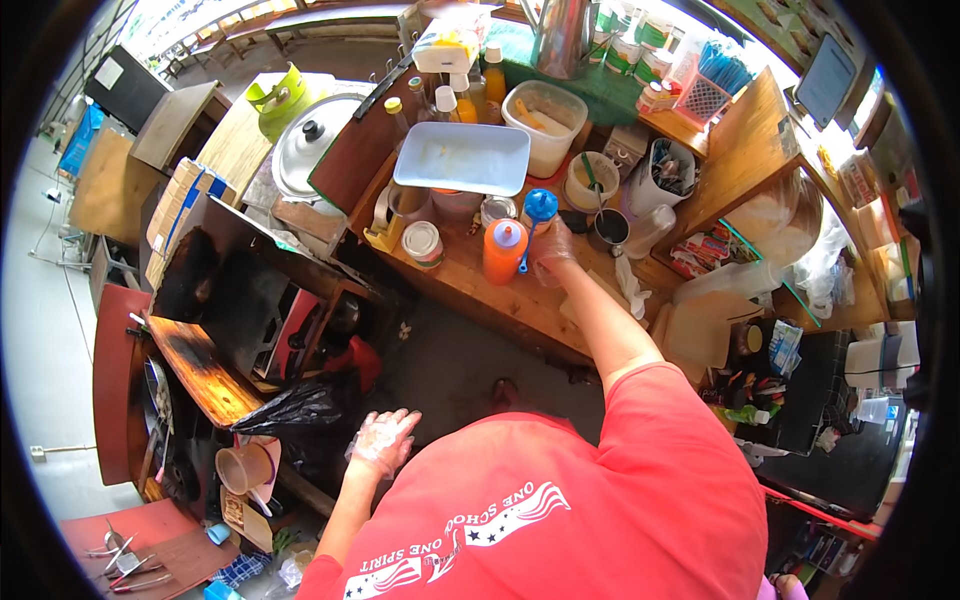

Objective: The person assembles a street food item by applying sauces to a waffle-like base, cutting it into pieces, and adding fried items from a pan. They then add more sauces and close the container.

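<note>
My right hand (551,251), in a clear plastic glove, reaches over the wooden counter and is at a container with a blue lid (541,205); whether its fingers grip it cannot be told. A blue spoon-like handle (525,255) hangs beside that lid. Just left of it stands an orange squeeze bottle (505,253) with a pale cap. A white-lidded can (423,244) is further left, and a pale blue tray (462,159) lies behind. My left hand (384,441), also gloved, hangs over the floor near a black plastic bag (292,409), fingers apart and holding nothing.
Behind the tray stand sauce bottles (470,97) and a white plastic tub (546,124). To the right are a dark mug (608,228) and a clear plastic bottle (651,231). A blackened stove (277,322) is at the left. Part of another person's hand (786,583) shows at the lower right.
</note>
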The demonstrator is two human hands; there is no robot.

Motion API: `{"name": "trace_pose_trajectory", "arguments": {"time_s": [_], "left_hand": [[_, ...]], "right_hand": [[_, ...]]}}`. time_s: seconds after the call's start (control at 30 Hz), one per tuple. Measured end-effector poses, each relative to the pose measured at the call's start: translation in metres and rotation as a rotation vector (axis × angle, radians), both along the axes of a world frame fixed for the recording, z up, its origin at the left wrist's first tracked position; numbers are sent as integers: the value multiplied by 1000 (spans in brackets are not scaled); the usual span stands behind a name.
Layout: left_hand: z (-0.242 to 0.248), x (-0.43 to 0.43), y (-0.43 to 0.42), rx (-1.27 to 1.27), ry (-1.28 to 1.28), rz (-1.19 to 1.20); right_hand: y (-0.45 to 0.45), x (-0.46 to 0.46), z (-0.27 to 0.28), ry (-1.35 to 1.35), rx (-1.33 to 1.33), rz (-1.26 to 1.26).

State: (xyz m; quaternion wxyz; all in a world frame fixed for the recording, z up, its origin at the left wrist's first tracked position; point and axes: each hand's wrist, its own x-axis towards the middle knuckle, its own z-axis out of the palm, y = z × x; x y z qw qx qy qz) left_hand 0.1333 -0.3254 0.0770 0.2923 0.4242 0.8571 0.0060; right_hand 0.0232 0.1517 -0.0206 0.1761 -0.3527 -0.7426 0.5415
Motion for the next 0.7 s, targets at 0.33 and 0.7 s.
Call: {"name": "trace_pose_trajectory", "arguments": {"time_s": [0.33, 0.7], "left_hand": [[-9, 6, -39, 35, -108, 266], [-7, 76, -171, 763, -186, 777]], "right_hand": [[12, 116, 74, 41, 442, 200], [-309, 123, 92, -385, -718, 1422]]}}
